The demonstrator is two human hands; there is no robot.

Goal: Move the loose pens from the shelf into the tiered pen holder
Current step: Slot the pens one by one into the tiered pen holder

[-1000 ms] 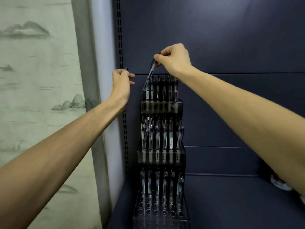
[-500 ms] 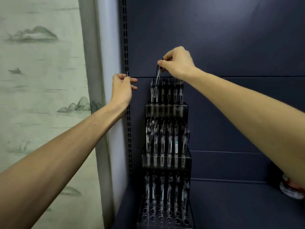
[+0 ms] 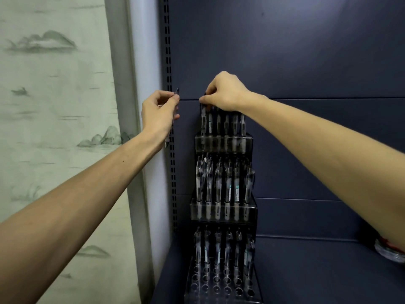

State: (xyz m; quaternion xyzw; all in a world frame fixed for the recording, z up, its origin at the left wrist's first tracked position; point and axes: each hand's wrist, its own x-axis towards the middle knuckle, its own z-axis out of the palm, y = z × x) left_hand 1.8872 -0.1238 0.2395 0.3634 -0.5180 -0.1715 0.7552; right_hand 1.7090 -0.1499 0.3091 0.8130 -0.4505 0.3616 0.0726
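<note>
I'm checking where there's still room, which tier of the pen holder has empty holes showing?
The bottom tier: rows of empty round holes show in front of its pens. The top tier and middle tier show only a full row of pens.

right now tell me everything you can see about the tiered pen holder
The tiered pen holder is dark, see-through plastic, three stepped tiers rising toward the blue back panel, standing upright on the shelf floor in the left corner. Each tier holds a row of upright pens; the bottom tier's front holes are empty. The right hand pinches a pen at the top tier's left end.
</note>
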